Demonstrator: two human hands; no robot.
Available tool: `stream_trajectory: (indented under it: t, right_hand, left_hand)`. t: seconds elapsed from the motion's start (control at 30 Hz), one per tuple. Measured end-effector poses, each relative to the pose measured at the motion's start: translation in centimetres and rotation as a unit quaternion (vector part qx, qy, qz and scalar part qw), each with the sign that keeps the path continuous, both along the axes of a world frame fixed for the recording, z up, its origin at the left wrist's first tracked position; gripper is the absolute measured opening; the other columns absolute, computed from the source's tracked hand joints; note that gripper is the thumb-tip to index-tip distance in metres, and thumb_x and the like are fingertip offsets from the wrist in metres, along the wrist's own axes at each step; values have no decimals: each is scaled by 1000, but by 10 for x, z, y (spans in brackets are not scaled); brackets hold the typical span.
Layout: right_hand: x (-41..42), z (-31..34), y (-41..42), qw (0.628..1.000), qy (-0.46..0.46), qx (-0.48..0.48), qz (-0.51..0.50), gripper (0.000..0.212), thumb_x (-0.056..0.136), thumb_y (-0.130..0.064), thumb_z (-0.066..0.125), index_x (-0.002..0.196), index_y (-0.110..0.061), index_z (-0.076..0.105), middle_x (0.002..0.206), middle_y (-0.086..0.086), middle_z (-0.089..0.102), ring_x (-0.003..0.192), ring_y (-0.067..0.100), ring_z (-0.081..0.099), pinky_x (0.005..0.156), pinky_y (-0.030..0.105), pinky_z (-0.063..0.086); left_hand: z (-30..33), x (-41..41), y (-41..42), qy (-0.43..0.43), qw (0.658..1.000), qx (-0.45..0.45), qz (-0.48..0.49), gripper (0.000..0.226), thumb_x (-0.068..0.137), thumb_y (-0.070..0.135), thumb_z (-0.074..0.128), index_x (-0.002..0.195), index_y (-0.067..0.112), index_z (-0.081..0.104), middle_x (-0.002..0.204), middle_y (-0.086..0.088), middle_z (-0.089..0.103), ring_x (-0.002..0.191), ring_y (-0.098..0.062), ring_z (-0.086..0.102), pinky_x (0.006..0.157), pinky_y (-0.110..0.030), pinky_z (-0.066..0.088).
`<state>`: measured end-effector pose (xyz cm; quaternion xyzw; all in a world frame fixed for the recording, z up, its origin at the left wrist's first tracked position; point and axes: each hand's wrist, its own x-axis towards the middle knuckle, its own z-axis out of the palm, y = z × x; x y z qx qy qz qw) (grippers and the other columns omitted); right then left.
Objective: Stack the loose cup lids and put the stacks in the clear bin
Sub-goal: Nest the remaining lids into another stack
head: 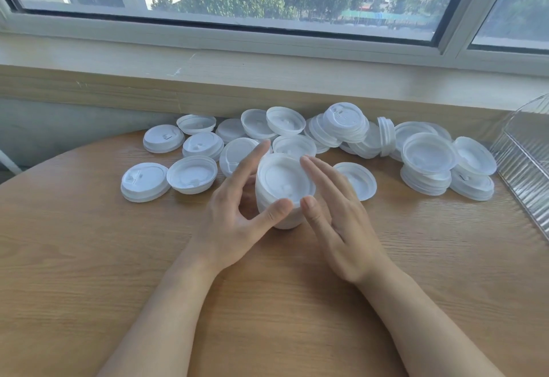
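Two bare forearms reached forward over the round light-wood table (89, 257). The left hand (234, 213) had its fingers spread and nearly straight, thumb tip touching the near rim of a short stack of white plastic cup lids (283, 189) standing on the table, index finger along its left side. The right hand (335, 219) lay flat-fingered against the stack's right side, thumb tip at the rim; neither hand curled round it. Behind the stack, loose white plastic cup lids (193, 174) lay scattered and piled along the table's far edge below the pale window sill (267, 79). The ribbed clear plastic bin (523, 162) stood at the right edge, just beside the rightmost lids.
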<state>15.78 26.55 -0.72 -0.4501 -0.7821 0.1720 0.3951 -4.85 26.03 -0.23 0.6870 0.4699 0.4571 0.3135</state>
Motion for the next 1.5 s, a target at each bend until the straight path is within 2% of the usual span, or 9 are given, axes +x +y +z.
stream_trajectory:
  t: [0.2,0.43,0.57,0.67,0.73,0.8,0.97,1.13,1.5]
  right_hand:
    - [-1,-2,0,1000,-1,-14,-16,62,107,-51,41,161,-20,37,161,-15,39,151,0,29,123,24,24]
    - [2,-1,0,999,10,-25,-39,60,104,-57,42,157,-28,44,155,-18,44,147,0,34,122,35,29]
    - [17,1,10,975,35,35,-217,55,99,-50,52,147,-23,55,143,-8,58,136,11,45,117,32,29]
    - [26,0,16,946,-12,-32,-322,64,96,-44,63,154,-24,46,153,2,50,144,22,38,118,39,25]
    - [25,-4,16,940,-69,-101,-319,80,92,-48,69,161,-25,33,163,6,37,152,25,28,122,44,21]
    - [24,-8,17,936,-103,-125,-311,88,90,-52,70,163,-26,27,167,7,32,155,26,25,124,45,20]
    - [25,-9,18,938,-98,-117,-313,84,88,-53,73,159,-27,35,159,3,44,149,26,34,119,45,26]
    - [25,-8,15,939,-89,-125,-307,91,88,-65,67,162,-29,28,163,0,38,152,22,29,122,43,21]
    - [29,-11,19,953,-96,-118,-261,84,93,-62,62,163,-33,26,166,-9,35,155,15,23,125,42,18]
  left_hand:
    - [-1,0,0,12,1000,-3,12,74,81,73,66,149,50,46,138,25,60,128,-5,58,100,-24,48]
    - [2,1,0,9,1000,-9,6,73,81,70,67,147,46,49,130,31,62,125,-1,60,98,-16,47]
    - [3,1,0,0,1000,-14,3,73,80,70,68,146,46,49,129,35,61,125,4,58,96,-10,44]
    - [2,0,0,-5,1000,-20,1,74,79,71,68,146,49,47,130,34,61,127,3,58,100,-16,46]
    - [2,0,0,-7,1000,-21,0,73,79,71,69,145,51,47,130,34,61,127,3,58,101,-15,46]
    - [3,1,0,-7,1000,-22,0,72,78,72,69,144,53,46,130,34,61,126,4,57,99,-12,45]
    - [3,1,0,-8,1000,-23,0,73,78,72,69,145,54,46,132,33,61,128,3,56,99,-12,44]
    - [2,0,0,-8,1000,-22,4,76,77,74,69,146,54,46,133,27,63,129,1,58,104,-25,46]
    - [4,1,-1,-2,1000,-23,2,76,76,75,68,145,54,46,131,34,61,127,5,57,99,-10,44]
